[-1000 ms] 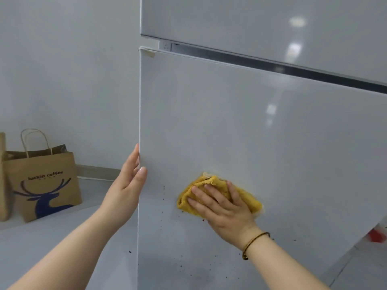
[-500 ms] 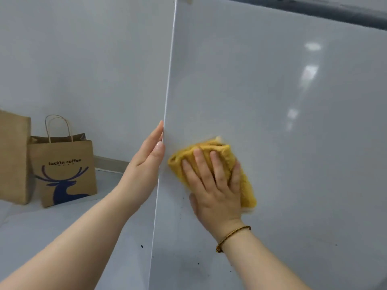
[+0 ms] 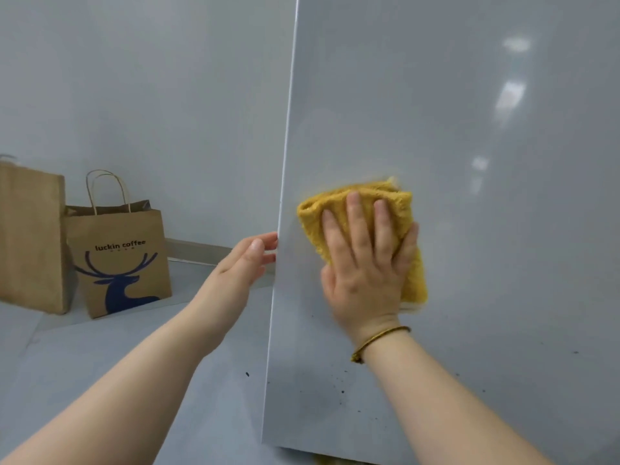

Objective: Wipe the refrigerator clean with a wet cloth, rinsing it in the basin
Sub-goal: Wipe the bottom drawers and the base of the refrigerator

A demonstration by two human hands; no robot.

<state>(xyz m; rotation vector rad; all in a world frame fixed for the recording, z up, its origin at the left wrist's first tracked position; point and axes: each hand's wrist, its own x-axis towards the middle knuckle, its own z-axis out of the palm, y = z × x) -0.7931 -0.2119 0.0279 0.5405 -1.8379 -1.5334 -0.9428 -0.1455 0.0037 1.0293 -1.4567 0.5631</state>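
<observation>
Head view: the right hand (image 3: 365,263) is pressing a folded yellow cloth (image 3: 313,213) flat against the front of the refrigerator door (image 3: 486,263), near the door's left edge and about mid-height in the frame. The fingers (image 3: 355,216) are lying straight and slightly spread, so that the palm is loading a broad patch of cloth rather than a single ridge. A thin bracelet (image 3: 379,340) is circling the wrist.

The left hand (image 3: 241,263) is meeting the free edge of the door, fingers straight and held together. Whether the tips are wrapping behind the edge cannot be told. Its likely purpose is bracing, so that the panel is not swinging away under the wiping pressure.

Dark specks (image 3: 342,391) are showing on the lower door beneath the cloth, which suggests that this zone is not yet wiped and that the stroke should be travelling downward next. The basin is not in view.

Two brown paper bags, one printed with a deer (image 3: 124,263) and one plain (image 3: 30,236), are standing on the floor to the left, well apart from the door.
</observation>
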